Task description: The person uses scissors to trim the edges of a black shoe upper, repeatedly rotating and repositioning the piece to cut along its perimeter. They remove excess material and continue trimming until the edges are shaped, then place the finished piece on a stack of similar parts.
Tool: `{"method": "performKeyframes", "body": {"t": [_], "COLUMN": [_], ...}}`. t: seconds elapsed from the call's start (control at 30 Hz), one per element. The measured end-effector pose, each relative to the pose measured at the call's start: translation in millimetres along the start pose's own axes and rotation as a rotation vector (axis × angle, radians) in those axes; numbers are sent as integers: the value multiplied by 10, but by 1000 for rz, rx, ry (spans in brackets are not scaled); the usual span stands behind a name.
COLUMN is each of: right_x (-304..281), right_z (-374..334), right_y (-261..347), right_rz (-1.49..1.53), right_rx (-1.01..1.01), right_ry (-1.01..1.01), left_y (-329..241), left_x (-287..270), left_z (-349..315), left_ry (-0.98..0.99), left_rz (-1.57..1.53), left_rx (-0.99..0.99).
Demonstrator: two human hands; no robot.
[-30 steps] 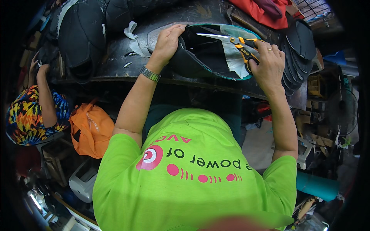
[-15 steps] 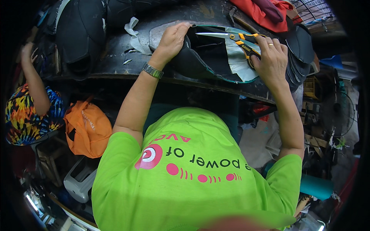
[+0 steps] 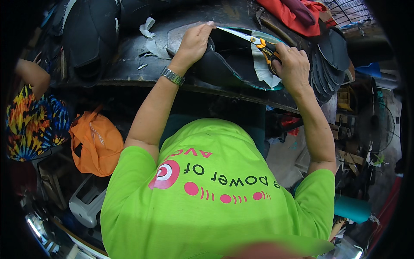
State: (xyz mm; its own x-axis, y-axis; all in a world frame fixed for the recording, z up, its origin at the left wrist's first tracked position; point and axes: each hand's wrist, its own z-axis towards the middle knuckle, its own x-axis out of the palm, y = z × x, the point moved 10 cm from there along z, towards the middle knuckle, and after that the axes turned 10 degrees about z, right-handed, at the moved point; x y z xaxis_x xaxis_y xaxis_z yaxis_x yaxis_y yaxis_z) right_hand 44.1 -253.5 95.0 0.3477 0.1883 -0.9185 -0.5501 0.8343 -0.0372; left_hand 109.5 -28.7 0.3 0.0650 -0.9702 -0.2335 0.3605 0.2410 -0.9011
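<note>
Across the near part of the dark worktable lies a black padded fabric piece with teal edging and a white sheet at its right end. My left hand pinches the piece's upper left edge between thumb and fingers. Yellow-and-black scissors are in my right hand, whose fingers go through the handles. Their blades look closed together and point left, the tip close beside my left fingertips. Whether the tip touches the fabric I cannot tell.
Stacked black pieces stand at the table's right end, below a red cloth. Larger black padded pieces and a white strip lie left. An orange bag and a co-worker in tie-dye clothing are off the table's near left.
The scissors have moved left and tilted, their tip coming up to my left fingertips, and their blades have closed. My right hand has shifted left; my left hand keeps its place.
</note>
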Motion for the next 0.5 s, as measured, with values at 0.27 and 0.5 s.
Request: {"method": "performKeyframes", "body": {"t": [0.27, 0.5], "right_x": [-21, 261], "right_z": [-508, -956], "right_y": [-344, 360], "right_rz": [952, 1775], "right_rx": [632, 937], "right_ry": [-49, 220], "left_y": [-232, -1167], "left_x": [-144, -402], "left_z": [-211, -324], "left_ry": [9, -300], "left_rz": [-49, 400], "left_rx": [-63, 439]}}
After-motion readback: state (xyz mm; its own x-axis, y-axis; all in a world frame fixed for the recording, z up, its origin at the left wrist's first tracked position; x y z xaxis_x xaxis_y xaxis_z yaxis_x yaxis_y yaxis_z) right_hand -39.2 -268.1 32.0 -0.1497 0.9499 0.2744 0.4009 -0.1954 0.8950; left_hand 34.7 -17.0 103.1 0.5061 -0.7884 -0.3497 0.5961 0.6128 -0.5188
